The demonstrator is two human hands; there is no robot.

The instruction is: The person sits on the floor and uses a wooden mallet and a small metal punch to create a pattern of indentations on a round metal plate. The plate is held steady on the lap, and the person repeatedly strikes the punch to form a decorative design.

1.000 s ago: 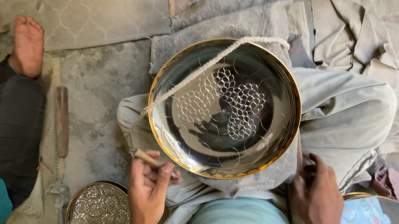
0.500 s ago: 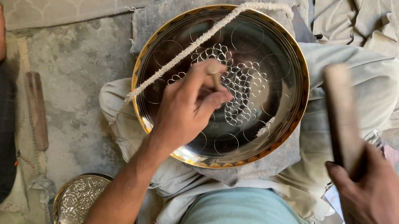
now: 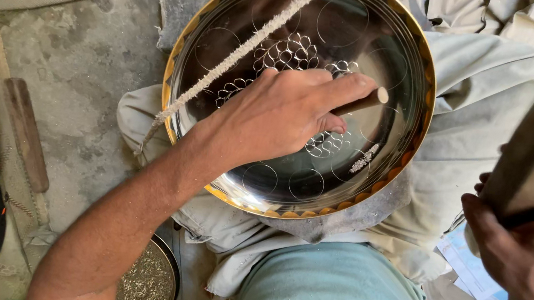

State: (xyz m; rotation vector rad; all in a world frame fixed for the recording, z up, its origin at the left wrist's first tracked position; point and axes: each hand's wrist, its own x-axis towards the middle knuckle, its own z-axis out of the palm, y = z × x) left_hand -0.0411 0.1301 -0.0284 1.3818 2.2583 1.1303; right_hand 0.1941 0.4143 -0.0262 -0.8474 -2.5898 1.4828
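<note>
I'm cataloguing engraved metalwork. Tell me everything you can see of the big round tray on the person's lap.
The tray is round, shiny and silver-coloured with a gold rim. Its inside bears scribed circles and clusters of small engraved loops. It lies tilted on the lap. A rough cord runs across its upper left. The left hand rests on it, holding a punch to the surface.

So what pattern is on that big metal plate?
Overlapping engraved circles on the silvery plate, gold rim; the head view shows it.
</note>
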